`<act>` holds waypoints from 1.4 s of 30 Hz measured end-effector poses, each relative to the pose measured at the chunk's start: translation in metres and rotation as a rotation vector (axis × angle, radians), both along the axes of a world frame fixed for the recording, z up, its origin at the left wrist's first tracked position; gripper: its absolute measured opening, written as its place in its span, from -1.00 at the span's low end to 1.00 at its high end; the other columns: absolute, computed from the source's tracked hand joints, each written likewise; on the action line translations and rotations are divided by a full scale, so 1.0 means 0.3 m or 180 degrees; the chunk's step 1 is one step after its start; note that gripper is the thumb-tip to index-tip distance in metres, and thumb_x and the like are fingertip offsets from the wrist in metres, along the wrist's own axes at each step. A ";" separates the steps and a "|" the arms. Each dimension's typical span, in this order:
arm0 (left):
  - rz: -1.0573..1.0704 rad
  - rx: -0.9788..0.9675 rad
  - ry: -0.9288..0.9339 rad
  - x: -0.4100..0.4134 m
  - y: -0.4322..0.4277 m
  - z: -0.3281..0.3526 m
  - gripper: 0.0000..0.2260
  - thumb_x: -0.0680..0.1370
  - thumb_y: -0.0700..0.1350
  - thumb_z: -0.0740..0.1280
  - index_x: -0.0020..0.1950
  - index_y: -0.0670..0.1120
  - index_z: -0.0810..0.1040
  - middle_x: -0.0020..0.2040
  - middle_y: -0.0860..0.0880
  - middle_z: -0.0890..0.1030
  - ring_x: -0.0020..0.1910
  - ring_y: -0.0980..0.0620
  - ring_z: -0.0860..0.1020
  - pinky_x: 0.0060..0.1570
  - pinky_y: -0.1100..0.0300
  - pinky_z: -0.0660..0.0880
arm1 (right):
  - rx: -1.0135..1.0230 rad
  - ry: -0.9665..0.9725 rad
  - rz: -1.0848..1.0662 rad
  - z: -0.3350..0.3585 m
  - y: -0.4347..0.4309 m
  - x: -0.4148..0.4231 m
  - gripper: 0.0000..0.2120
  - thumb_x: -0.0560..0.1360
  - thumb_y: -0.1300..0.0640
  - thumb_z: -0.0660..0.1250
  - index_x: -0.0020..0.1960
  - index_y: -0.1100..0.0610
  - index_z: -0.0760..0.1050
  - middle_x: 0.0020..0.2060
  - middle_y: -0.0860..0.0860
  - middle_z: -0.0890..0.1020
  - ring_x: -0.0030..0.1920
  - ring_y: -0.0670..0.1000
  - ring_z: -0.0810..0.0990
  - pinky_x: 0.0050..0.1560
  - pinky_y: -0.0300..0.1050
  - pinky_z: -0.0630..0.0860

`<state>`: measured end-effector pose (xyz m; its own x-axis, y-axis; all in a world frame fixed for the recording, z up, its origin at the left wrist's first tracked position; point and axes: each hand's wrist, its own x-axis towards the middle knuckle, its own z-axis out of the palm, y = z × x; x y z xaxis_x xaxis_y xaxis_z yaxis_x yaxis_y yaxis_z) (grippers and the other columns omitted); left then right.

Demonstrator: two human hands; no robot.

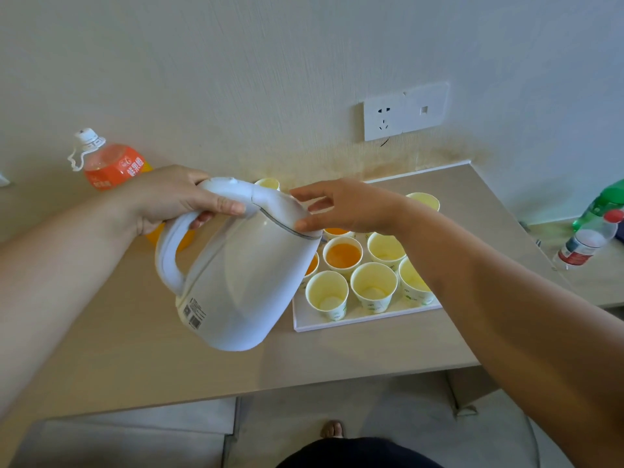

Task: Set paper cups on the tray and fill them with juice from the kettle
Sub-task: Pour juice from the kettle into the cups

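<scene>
Kettle (243,282): white, tilted right over tray's left edge.
Left hand (169,197): fingers curled round handle.
Right hand (351,206): fingers spread, tips on lid.
Tray (337,324): white, on table (169,349), holding paper cups (373,287), some with juice.

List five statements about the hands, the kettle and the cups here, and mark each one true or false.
1. The left hand grips the handle of the white plastic kettle. True.
2. The right hand holds a paper cup. False: its fingers rest on the kettle's lid.
3. Every cup on the flat white tray holds juice. False: the front paper cup is empty, while the cup behind it holds orange juice.
4. The orange-labelled juice bottle stands left of the tray, near the wall. True.
5. A plug sits in the white wall socket. False: nothing is plugged in.
</scene>
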<state>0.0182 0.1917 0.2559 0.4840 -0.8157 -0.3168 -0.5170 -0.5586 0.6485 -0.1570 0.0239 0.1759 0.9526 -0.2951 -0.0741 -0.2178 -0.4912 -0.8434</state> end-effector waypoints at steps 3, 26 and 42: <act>-0.0021 0.0123 -0.0152 -0.013 0.009 -0.011 -0.32 -0.22 0.34 0.58 -0.33 -0.07 0.55 -0.45 -0.06 0.46 -0.47 0.03 0.39 -0.39 0.21 0.35 | 0.0082 0.0163 0.0167 -0.036 0.006 0.009 -0.38 0.42 0.00 0.47 0.43 0.01 0.37 0.30 -0.11 0.51 0.23 -0.11 0.51 0.29 -0.13 0.42; -0.0542 0.0944 -0.1196 -0.126 -0.074 -0.052 -0.68 0.32 0.16 0.52 -0.24 -0.04 0.54 -0.46 0.00 0.53 -0.54 0.12 0.44 -0.34 0.18 0.34 | 0.0755 0.0172 0.0110 -0.199 0.032 -0.043 -0.50 0.44 0.10 0.46 0.36 0.01 0.47 0.05 -0.18 0.63 0.14 -0.05 0.60 0.17 -0.18 0.54; -0.0641 0.1144 -0.1389 -0.149 -0.114 -0.016 -0.67 0.32 0.15 0.52 -0.20 -0.08 0.56 -0.54 0.06 0.50 -0.49 0.06 0.46 -0.32 0.19 0.37 | 0.1062 -0.0093 0.0058 -0.224 0.018 -0.049 -0.47 0.42 0.14 0.48 0.36 0.05 0.46 0.14 -0.09 0.63 0.13 -0.04 0.62 0.13 -0.23 0.55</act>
